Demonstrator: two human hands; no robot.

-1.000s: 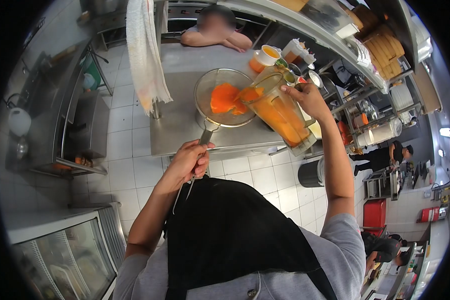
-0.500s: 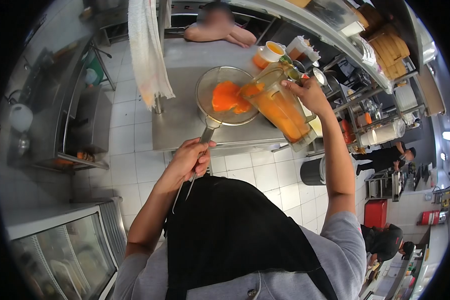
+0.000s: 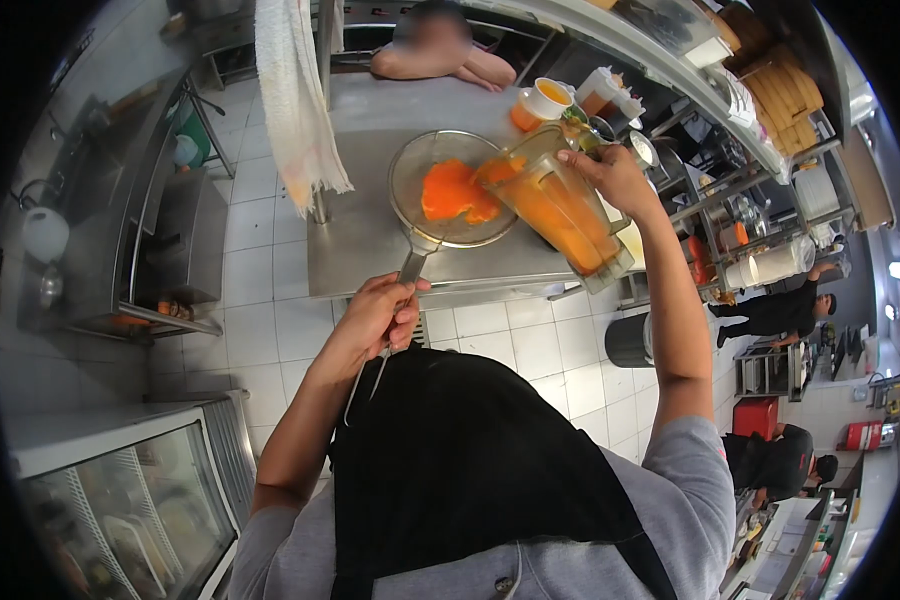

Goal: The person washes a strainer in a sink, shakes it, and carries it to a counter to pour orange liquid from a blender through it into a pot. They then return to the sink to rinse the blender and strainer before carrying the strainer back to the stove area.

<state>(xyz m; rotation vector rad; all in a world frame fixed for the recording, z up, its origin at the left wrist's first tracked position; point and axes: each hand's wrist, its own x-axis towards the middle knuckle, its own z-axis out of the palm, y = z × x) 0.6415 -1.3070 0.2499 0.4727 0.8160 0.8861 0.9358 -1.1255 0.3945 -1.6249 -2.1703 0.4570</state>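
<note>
My left hand [image 3: 382, 315] is closed round the handle of a large round mesh strainer [image 3: 415, 175], held over the steel table [image 3: 355, 240]. Orange puree [image 3: 458, 192] lies in the mesh. My right hand [image 3: 615, 180] grips a clear blender jug [image 3: 560, 205], tilted with its mouth over the strainer's right side. Orange liquid fills part of the jug and reaches its rim, where it meets the strainer. What stands under the strainer is hidden.
Behind the jug are a white tub of orange sauce [image 3: 550, 98] and squeeze bottles [image 3: 600, 88]. A person [image 3: 425, 60] leans on the table's far edge. A towel [image 3: 292, 110] hangs left. A grey bin [image 3: 628, 342] stands on the floor; two people are at far right.
The jug is tipped slightly further, and its base has risen a little. The puree in the strainer has changed shape slightly. At far right, a distant person has an arm stretched out.
</note>
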